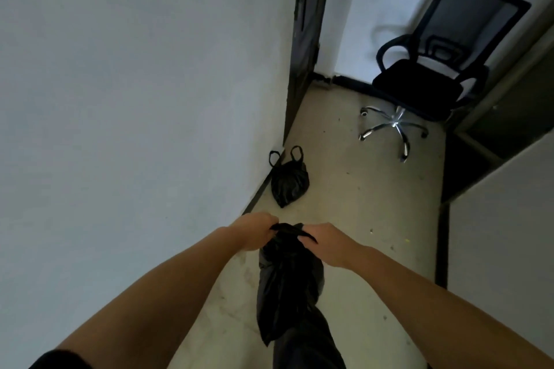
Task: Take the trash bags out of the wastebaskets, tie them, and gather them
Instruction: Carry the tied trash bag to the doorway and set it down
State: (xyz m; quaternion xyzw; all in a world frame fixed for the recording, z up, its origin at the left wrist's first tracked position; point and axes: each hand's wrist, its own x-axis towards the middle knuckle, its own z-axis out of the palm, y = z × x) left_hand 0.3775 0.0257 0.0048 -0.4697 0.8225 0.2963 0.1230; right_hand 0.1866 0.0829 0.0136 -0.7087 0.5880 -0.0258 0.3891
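A black trash bag point(287, 281) hangs in front of me above the floor, held at its top by both hands. My left hand point(254, 229) grips the left part of the bag's mouth and my right hand point(325, 241) grips the right part; the two hands are close together. A second black trash bag point(289, 181) lies on the floor farther ahead, against the base of the left wall, its two handle loops sticking up. No wastebasket is in view.
A white wall point(135, 99) runs along the left. A dark door frame point(305, 39) stands ahead. A black office chair point(425, 78) on a chrome wheeled base sits at the far right. A dark desk or cabinet edge point(479, 159) lines the right side.
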